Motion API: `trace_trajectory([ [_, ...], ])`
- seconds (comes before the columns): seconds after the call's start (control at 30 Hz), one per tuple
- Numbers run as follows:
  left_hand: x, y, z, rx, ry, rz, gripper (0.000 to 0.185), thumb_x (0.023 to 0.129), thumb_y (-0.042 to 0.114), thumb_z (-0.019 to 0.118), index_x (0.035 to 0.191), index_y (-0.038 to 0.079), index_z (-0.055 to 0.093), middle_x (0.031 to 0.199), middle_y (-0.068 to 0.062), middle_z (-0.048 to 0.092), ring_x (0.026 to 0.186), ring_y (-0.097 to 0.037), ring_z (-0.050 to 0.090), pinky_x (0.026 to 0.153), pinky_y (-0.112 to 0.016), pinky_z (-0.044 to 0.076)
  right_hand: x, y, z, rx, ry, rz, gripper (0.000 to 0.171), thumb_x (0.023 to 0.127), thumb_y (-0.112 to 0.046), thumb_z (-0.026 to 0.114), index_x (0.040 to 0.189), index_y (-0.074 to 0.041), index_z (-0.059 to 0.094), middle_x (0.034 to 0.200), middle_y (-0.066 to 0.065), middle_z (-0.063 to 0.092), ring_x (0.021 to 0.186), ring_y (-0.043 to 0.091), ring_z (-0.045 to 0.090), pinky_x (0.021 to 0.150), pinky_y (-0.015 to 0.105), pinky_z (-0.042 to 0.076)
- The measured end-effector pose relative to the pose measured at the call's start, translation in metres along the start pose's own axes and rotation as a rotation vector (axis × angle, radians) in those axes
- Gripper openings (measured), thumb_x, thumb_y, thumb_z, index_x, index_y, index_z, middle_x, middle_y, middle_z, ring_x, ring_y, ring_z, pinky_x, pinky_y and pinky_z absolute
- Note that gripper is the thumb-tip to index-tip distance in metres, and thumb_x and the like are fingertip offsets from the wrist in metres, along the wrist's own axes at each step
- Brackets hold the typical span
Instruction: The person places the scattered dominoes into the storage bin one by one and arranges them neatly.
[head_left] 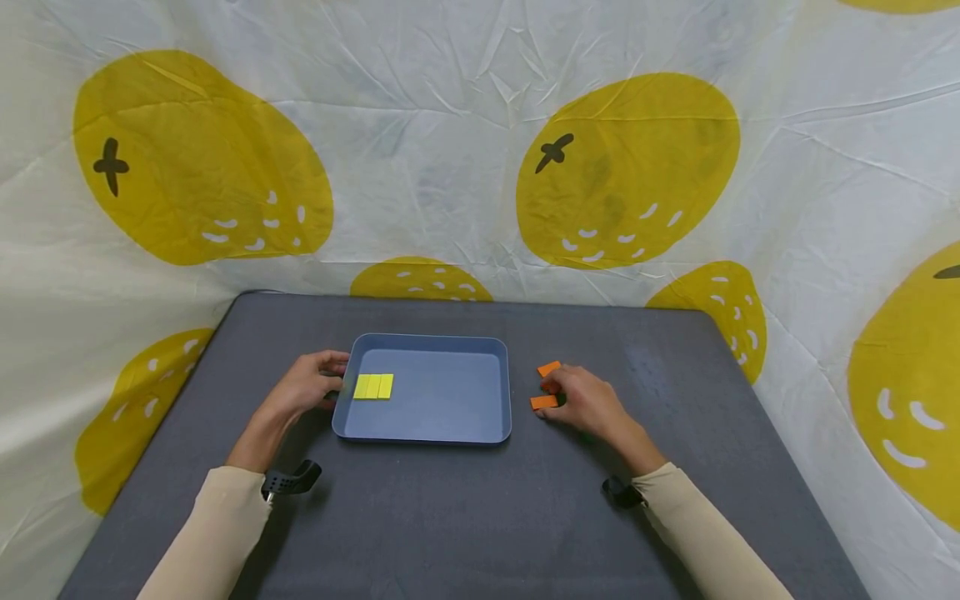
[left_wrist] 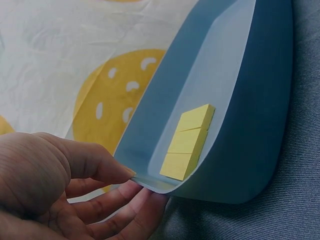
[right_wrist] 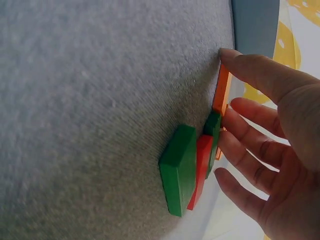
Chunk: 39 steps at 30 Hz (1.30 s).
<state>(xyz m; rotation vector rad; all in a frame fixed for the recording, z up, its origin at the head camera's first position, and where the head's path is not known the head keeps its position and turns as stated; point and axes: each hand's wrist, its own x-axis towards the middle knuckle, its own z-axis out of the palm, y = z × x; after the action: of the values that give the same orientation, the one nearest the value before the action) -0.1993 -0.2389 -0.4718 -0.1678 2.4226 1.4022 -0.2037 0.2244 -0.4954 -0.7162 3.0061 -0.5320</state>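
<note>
My left hand (head_left: 311,385) pinches the left rim of a blue-grey tray (head_left: 450,396), thumb over the edge and fingers underneath. Three yellow rectangular blocks (head_left: 373,386) lie side by side inside, against the left part. My right hand (head_left: 585,402) hovers low on the tray's right, thumb and fingertips spread around an orange block (head_left: 543,402); the thumb appears to touch it, but firm contact by the fingers is unclear. Another orange block (head_left: 548,367) lies just beyond the fingertips. Under this hand, the right wrist view shows green (right_wrist: 180,170) and red (right_wrist: 201,170) blocks.
A dark grey cloth-covered table (head_left: 450,525) carries everything. Its far edge meets a pale curtain (head_left: 420,167) printed with yellow fruit shapes, which also hangs along both sides. A dark wrist strap (head_left: 292,479) sits on the left wrist, a similar one on the right.
</note>
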Motion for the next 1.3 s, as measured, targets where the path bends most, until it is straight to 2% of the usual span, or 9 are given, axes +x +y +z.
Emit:
trace_trajectory([
  [0.1, 0.001, 0.0, 0.0, 0.002, -0.001, 0.002, 0.055, 0.097, -0.002, 0.053, 0.151, -0.004, 0.041, 0.14, -0.03, 0.048, 0.118, -0.04, 0.056, 0.079, -0.046, 0.06, 0.0, -0.001, 0.001, 0.002, 0.0, -0.011, 0.041, 0.079, -0.036, 0.087, 0.11, -0.013, 0.073, 0.102, 0.0, 0.069, 0.095, 0.022, 0.062, 0.078, 0.047, 0.055],
  [0.3, 0.002, 0.0, 0.0, 0.01, 0.005, -0.004, 0.054, 0.098, -0.001, 0.053, 0.151, -0.003, 0.042, 0.14, -0.029, 0.048, 0.117, -0.04, 0.056, 0.079, -0.046, 0.06, 0.003, -0.001, 0.001, 0.005, -0.004, -0.024, 0.032, 0.081, -0.035, 0.086, 0.102, -0.014, 0.075, 0.08, -0.009, 0.062, 0.082, 0.015, 0.056, 0.067, 0.037, 0.051],
  [0.43, 0.002, 0.001, 0.0, 0.012, 0.009, -0.008, 0.054, 0.098, -0.001, 0.054, 0.15, -0.003, 0.043, 0.14, -0.029, 0.048, 0.118, -0.04, 0.056, 0.079, -0.045, 0.06, 0.005, 0.0, -0.002, 0.053, -0.051, -0.061, 0.033, 0.081, -0.04, 0.086, 0.101, -0.016, 0.075, 0.073, -0.014, 0.059, 0.077, 0.012, 0.055, 0.067, 0.031, 0.048],
  [0.6, 0.002, 0.003, -0.001, 0.014, 0.007, -0.015, 0.054, 0.098, -0.002, 0.054, 0.15, -0.003, 0.042, 0.141, -0.029, 0.048, 0.118, -0.04, 0.055, 0.08, -0.045, 0.06, 0.007, 0.005, -0.008, 0.134, -0.131, -0.207, 0.045, 0.076, -0.034, 0.09, 0.113, -0.013, 0.075, 0.083, -0.006, 0.066, 0.078, 0.014, 0.06, 0.069, 0.029, 0.047],
  [0.7, 0.002, 0.003, -0.002, 0.015, 0.006, -0.015, 0.054, 0.098, -0.001, 0.054, 0.15, -0.003, 0.042, 0.141, -0.029, 0.048, 0.119, -0.04, 0.055, 0.081, -0.046, 0.06, 0.007, 0.008, -0.01, 0.135, -0.16, -0.264, 0.047, 0.077, -0.029, 0.09, 0.117, -0.012, 0.074, 0.089, -0.004, 0.066, 0.084, 0.014, 0.06, 0.071, 0.03, 0.045],
  [0.83, 0.002, 0.002, -0.002, 0.014, 0.003, -0.012, 0.054, 0.098, -0.001, 0.054, 0.151, -0.003, 0.042, 0.142, -0.029, 0.047, 0.119, -0.041, 0.055, 0.081, -0.046, 0.06, 0.007, 0.009, -0.01, 0.113, -0.176, -0.266, 0.043, 0.077, -0.027, 0.089, 0.116, -0.014, 0.074, 0.091, -0.005, 0.066, 0.088, 0.015, 0.059, 0.075, 0.033, 0.043],
  [1.0, 0.002, 0.0, -0.002, 0.01, 0.003, -0.013, 0.054, 0.099, -0.001, 0.054, 0.151, -0.002, 0.042, 0.142, -0.029, 0.048, 0.119, -0.041, 0.056, 0.08, -0.045, 0.06, 0.006, 0.006, -0.009, 0.066, -0.157, -0.225, 0.044, 0.076, -0.035, 0.089, 0.112, -0.016, 0.074, 0.098, -0.003, 0.065, 0.092, 0.017, 0.057, 0.076, 0.039, 0.044],
  [1.17, 0.001, 0.0, -0.001, 0.01, 0.0, -0.013, 0.054, 0.099, 0.0, 0.054, 0.151, -0.002, 0.042, 0.141, -0.029, 0.048, 0.119, -0.04, 0.056, 0.081, -0.045, 0.06, 0.006, 0.008, -0.008, 0.072, -0.163, -0.283, 0.045, 0.079, -0.031, 0.088, 0.117, -0.014, 0.074, 0.113, 0.002, 0.065, 0.105, 0.023, 0.058, 0.086, 0.05, 0.047],
  [1.3, 0.0, 0.0, -0.001, 0.01, 0.0, -0.013, 0.054, 0.098, 0.0, 0.054, 0.151, -0.002, 0.042, 0.141, -0.028, 0.049, 0.119, -0.04, 0.056, 0.082, -0.046, 0.059, 0.005, 0.008, -0.01, 0.086, -0.18, -0.312, 0.043, 0.081, -0.026, 0.086, 0.119, -0.013, 0.073, 0.116, 0.002, 0.066, 0.11, 0.025, 0.058, 0.091, 0.053, 0.047],
])
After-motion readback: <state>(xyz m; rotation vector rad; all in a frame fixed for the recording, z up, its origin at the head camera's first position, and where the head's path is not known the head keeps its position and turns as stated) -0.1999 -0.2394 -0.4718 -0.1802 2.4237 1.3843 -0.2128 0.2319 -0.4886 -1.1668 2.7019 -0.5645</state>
